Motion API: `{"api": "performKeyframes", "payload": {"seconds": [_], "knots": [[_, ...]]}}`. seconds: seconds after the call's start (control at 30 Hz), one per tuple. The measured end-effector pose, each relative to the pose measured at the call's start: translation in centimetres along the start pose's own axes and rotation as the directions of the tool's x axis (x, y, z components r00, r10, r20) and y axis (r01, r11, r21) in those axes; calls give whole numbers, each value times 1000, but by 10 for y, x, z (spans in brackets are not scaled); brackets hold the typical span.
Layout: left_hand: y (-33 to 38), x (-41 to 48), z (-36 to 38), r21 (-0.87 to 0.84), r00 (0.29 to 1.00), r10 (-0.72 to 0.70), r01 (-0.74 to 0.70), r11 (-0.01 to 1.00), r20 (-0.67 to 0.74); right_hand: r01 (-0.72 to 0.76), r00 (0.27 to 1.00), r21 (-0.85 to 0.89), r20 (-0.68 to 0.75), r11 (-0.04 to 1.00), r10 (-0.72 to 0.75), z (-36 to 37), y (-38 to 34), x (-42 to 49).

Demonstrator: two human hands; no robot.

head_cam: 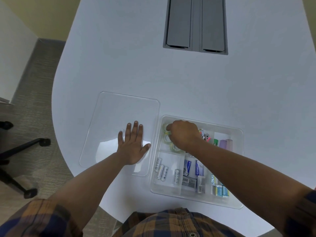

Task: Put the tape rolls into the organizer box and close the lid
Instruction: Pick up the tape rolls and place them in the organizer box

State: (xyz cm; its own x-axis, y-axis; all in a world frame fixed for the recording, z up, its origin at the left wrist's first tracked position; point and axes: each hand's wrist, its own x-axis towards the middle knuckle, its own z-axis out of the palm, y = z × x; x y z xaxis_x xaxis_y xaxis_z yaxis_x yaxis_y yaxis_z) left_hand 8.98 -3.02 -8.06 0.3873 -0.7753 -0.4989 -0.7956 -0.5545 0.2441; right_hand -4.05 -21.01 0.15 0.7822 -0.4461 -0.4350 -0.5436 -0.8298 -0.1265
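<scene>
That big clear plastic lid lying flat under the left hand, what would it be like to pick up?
The clear plastic lid looks thin and broad, so probably light and slightly bendy. Lying flat on the smooth white table, it may slide and be hard to get fingers under.

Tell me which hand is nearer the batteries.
Left. The left hand lies flat on the lid, just left of the batteries; the right hand is farther back, over the tape rolls.

Glossy clear plastic forms the lid (111,120) and organizer box (237,134) on a smooth matt white table (136,65).
</scene>
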Motion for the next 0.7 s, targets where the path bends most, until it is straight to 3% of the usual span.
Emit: {"api": "performKeyframes", "payload": {"seconds": [0.3,0.53,0.7], "knots": [[3,-1,-4,-12,1000,1,0,1000,23,76,997,-44,-6,996,-77,-1,-7,-4],[4,-3,-6,-19,999,-1,2,1000,46,36,990,-65,137,997,-27,2,-13,-6],[4,-4,-7,-23,999,-7,8,1000,43,14,992,-49,124,999,-8,0,-12,-5]]}}
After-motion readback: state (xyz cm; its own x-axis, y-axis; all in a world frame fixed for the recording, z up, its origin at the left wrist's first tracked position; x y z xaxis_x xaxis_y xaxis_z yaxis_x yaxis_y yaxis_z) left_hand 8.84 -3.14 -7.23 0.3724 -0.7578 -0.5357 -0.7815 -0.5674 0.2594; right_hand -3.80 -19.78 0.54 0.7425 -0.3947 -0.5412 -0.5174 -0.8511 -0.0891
